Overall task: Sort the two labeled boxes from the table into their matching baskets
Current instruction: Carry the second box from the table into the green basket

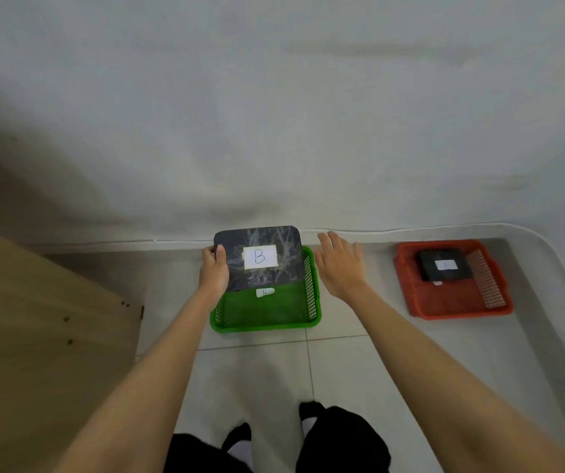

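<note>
A dark box [284,273] wrapped in clear film, with a white label reading B, is held over the far half of the green basket [267,319]. My left hand [213,271] grips the box by its left edge, thumb on top. A small white B tag [265,292] shows inside the green basket just below the box. My right hand [339,264] hovers to the right of the box with fingers spread, apart from it. Further right, the red basket [451,308] on the floor holds a second dark box [445,266] with a white label.
Both baskets stand on a pale tiled floor against a white wall. A wooden table surface [35,336] fills the left side. My legs in dark trousers [339,442] show at the bottom. A thin white cable [410,228] runs along the wall base.
</note>
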Demonstrator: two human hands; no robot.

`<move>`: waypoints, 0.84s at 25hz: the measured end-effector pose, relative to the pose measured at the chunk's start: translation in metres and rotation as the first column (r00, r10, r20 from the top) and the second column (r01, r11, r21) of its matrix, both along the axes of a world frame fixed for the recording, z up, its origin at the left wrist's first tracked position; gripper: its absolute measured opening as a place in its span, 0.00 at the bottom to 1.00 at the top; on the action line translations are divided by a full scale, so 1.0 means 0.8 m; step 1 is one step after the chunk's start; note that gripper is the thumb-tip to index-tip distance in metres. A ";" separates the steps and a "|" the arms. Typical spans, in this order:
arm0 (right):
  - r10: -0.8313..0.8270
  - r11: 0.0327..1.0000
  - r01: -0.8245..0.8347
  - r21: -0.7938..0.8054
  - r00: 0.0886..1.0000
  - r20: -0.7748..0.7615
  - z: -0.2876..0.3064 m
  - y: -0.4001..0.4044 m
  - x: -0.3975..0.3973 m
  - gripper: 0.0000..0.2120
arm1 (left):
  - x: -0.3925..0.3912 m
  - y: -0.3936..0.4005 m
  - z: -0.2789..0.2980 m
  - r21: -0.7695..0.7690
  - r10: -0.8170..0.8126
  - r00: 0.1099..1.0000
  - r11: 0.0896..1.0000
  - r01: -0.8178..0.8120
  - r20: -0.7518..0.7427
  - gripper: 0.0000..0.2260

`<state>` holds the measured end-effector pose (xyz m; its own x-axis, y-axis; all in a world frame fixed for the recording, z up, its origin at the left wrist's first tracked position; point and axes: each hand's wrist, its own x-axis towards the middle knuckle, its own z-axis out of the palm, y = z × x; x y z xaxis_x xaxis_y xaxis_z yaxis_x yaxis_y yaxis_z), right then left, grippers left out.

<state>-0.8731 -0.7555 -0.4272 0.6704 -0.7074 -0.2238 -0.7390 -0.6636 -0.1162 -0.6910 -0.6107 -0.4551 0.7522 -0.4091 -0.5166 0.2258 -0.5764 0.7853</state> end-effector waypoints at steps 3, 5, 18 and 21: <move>0.028 0.999 -0.028 0.040 1.000 -0.001 -0.143 -0.028 0.007 0.22 | 0.010 -0.024 -0.134 0.026 -0.012 1.000 1.000 0.012 -0.003 0.21; 0.013 0.997 -0.014 0.072 1.000 0.011 -0.230 -0.042 0.011 0.22 | 0.017 -0.036 -0.214 0.037 -0.008 1.000 0.999 0.007 0.014 0.21; -0.007 1.000 0.006 0.014 0.994 0.104 -0.473 -0.087 0.033 0.22 | 0.062 -0.106 -0.446 0.038 -0.013 1.000 0.999 0.012 0.019 0.23; -0.046 0.999 0.044 0.013 0.987 0.157 -0.478 -0.089 0.035 0.20 | 0.070 -0.118 -0.458 0.116 0.020 0.999 0.993 -0.024 0.040 0.23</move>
<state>-0.8453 -0.8266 -0.8099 0.6655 -0.7359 -0.1246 -0.7400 -0.6286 -0.2394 -0.6350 -0.7048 -0.8217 0.7809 -0.3310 -0.5298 0.2099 -0.6597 0.7216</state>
